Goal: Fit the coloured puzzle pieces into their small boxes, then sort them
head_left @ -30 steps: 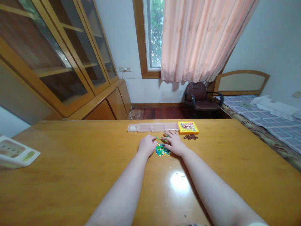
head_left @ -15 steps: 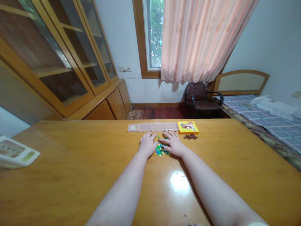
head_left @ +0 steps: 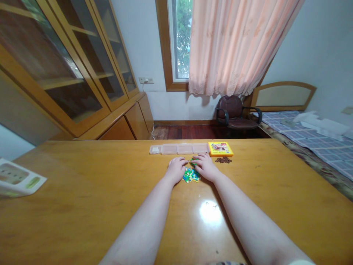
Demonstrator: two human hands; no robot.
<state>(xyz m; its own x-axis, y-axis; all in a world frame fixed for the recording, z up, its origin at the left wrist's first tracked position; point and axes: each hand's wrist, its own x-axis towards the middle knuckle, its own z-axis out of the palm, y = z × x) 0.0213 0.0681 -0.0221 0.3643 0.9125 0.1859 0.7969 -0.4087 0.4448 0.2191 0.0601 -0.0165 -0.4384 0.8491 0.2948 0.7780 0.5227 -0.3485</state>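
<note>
A heap of tiny building bricks in blue, green, white and yellow lies on the wooden table. My left hand rests at the heap's left side, fingers stretched forward and bent to the right. On the other side, my right hand lies low over the table with its fingers apart. A few green bricks sit beyond the heap, partly covered by the right fingers. Nothing can be seen held in either hand, though the undersides of the fingers are hidden.
Clear plastic trays stand in a row at the far edge. Beside them is a yellow box, with a pile of brown bricks before it. A white holder stands at far left. Beyond the table is an office chair.
My left fingertips have shifted right, closer to my right hand. The right fingers have drawn back off the heap and spread less, leaving more of it in view.
</note>
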